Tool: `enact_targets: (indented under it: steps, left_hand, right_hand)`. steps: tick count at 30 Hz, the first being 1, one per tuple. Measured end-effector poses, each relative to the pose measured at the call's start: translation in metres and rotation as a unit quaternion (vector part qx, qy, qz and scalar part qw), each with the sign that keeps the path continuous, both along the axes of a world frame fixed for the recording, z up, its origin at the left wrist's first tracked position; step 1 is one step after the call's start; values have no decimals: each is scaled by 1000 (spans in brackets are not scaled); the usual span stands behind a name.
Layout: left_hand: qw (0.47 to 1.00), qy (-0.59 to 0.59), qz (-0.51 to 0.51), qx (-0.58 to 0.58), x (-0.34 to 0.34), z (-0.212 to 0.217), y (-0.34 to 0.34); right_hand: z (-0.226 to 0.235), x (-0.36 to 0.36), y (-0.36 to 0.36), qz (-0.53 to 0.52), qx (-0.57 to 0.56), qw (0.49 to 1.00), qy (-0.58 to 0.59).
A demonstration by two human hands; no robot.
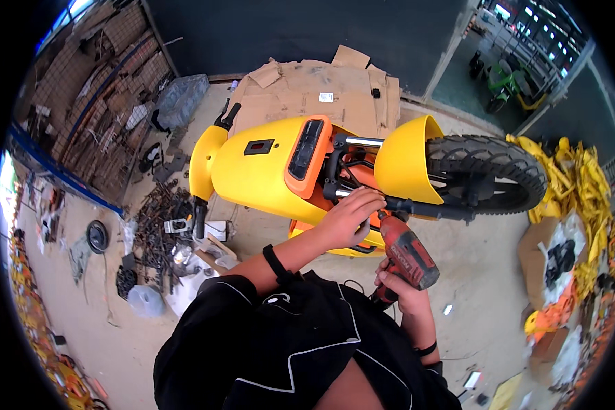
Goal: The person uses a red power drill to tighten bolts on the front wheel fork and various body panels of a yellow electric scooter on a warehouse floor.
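In front of me lies a yellow electric scooter or motorbike [249,174], its front wheel [526,174] pointing right. A yellow front fender [398,160] sits over the fork, and an orange-framed headlight [306,149] faces the wheel. My right hand [402,285] is wrapped round the handle of a red and black power driver [410,251]. The driver's nose points up and left at the near fork leg. My left hand [352,217] is beside that nose, fingers bent and together against the fork area. What its fingertips pinch is hidden.
Flattened cardboard [301,102] lies beyond the scooter. Loose metal parts [160,219] are heaped on the left floor, near a wire cage [106,89] of cardboard. Yellow plastic parts [588,191] pile up at right. A green vehicle [506,85] stands past the doorway.
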State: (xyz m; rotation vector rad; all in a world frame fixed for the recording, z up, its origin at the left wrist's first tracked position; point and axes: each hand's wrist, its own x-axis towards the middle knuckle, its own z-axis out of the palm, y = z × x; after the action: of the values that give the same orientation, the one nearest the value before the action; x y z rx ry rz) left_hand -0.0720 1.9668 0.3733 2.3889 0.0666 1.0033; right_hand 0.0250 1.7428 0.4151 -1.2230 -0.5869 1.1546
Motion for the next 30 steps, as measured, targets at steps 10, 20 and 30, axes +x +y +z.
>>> enact_targets:
  steps: [10, 20, 30]
  left_hand:
    - [997, 17, 40, 65, -48, 8, 12]
    - [940, -108, 319, -61, -212, -89, 78]
    - [874, -73, 441, -193, -319, -152, 92]
  right_hand:
    - [28, -38, 9, -117, 54, 992, -5]
    - [80, -47, 5, -162, 50, 983, -67]
    - [93, -74, 34, -171, 25, 979, -109]
